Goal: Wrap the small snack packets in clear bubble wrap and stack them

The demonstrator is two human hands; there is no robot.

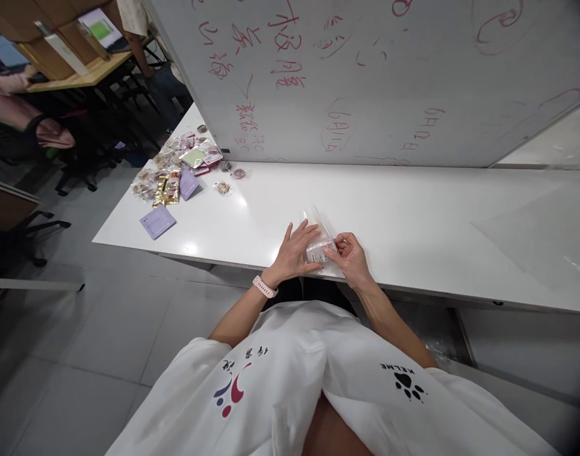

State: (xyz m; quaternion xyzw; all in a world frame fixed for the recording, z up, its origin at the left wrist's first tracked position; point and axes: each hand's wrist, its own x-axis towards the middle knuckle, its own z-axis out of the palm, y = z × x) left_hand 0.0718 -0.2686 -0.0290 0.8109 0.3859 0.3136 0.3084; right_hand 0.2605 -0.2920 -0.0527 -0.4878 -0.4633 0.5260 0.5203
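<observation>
A clear plastic bag (324,235) lies on the white table near its front edge, right before me. Something pale with small print shows through its lower part, too small to make out. My left hand (292,254), with a pink band at the wrist, rests flat on the bag's left side, fingers spread. At the bag's right edge, my right hand (352,259) pinches the plastic between thumb and bent fingers. Both hands partly cover the bag.
Several small wrapped packets (166,161) are heaped at the table's left end, with a purple sachet (157,222) nearer the edge. A whiteboard (366,82) with red writing stands behind. Clear plastic sheeting (546,221) lies at right. People sit at the far left.
</observation>
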